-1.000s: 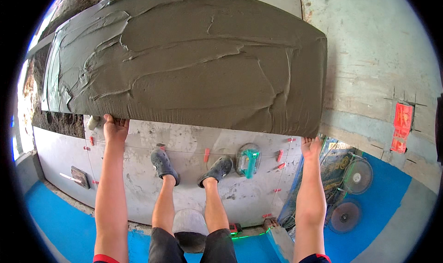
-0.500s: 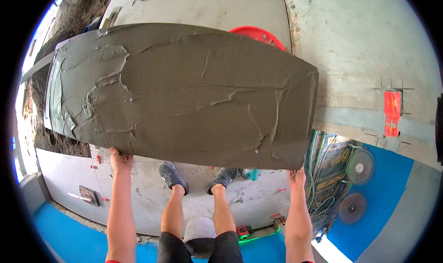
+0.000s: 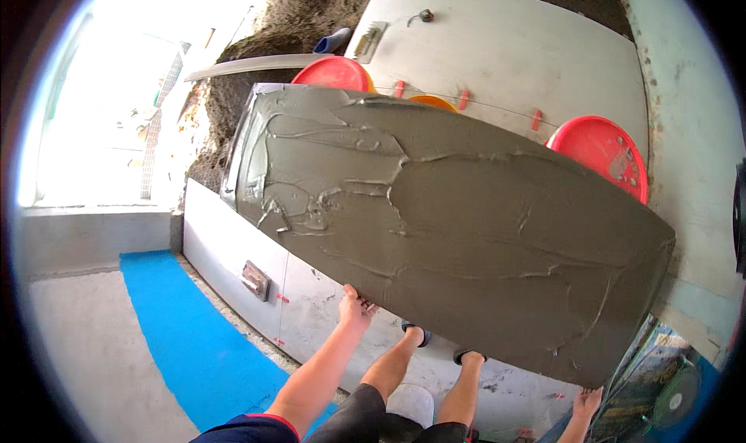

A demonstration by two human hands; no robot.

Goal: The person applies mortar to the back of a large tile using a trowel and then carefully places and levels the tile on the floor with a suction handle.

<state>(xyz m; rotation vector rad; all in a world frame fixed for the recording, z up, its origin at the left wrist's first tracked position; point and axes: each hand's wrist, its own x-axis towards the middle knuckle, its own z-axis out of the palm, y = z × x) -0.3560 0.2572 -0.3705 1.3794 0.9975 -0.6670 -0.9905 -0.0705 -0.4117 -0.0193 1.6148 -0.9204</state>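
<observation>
Pale tiled floor (image 3: 497,47); 2 red tubs (image 3: 590,144) just beyond a grey, paste-coated slab (image 3: 458,210). My left grip (image 3: 359,311) and right grip (image 3: 588,402), well apart, hold its near edge.

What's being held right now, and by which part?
A large panel coated in grey paste, held by its edge nearest the person: the left hand partway along it, the right hand at its right end, by the corner.
</observation>
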